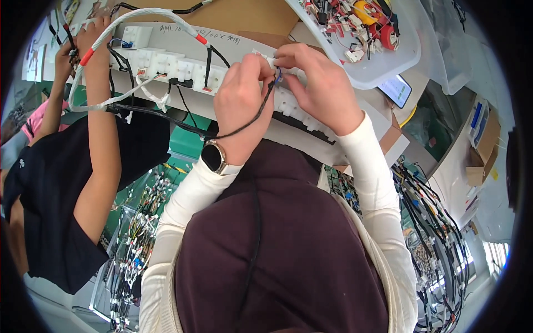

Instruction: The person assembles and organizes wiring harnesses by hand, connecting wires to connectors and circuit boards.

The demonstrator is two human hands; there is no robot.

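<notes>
My left hand (242,100) pinches a thin black cable (252,119) near its end, where short blue wires (278,74) come out. Facing it, my right hand (325,86) curls its thumb and fingers in around that same end; what its fingertips grip is too small to make out. Both hands are over a long white fixture board (191,69) with a row of white blocks. A wire harness lies along the board's left half, with a thick grey-white cable (127,16) banded in red looping up from it. Black branches run from the harness to the blocks.
On the left a co-worker in a black shirt (50,222) reaches to the board with a hand (91,34). A clear plastic bin (369,80) of connectors stands at the back right, beside a phone (395,90). Bundles of cables (430,233) hang at the lower right.
</notes>
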